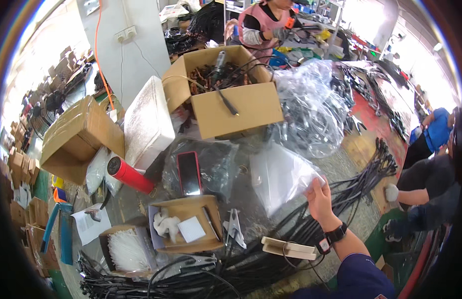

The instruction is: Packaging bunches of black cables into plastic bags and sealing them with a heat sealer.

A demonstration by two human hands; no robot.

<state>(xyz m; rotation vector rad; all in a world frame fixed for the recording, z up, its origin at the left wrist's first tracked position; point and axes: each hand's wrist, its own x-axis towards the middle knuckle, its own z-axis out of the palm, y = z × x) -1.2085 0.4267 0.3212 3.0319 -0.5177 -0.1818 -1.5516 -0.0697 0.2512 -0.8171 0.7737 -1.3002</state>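
My right hand (319, 200) comes in from the lower right, a dark watch on its wrist. Its thumb and fingers pinch the right edge of a clear plastic bag (278, 177), flat and whitish, above the worktable. Below and behind that hand runs a thick bundle of black cables (350, 187). A larger heap of crumpled clear plastic (308, 112) lies just beyond the bag. To the bag's left rests a red-edged phone (189, 172) on dark, clear wrapping. My left hand is out of the picture.
An open carton (238, 109) of cables stands at the back. Nearer are a red bottle (128, 174), a shallow box (168, 244), white cable ties (128, 249), a metal clamp (235, 229) and more black cables (191, 279). Co-workers (263, 30) are at the back and right.
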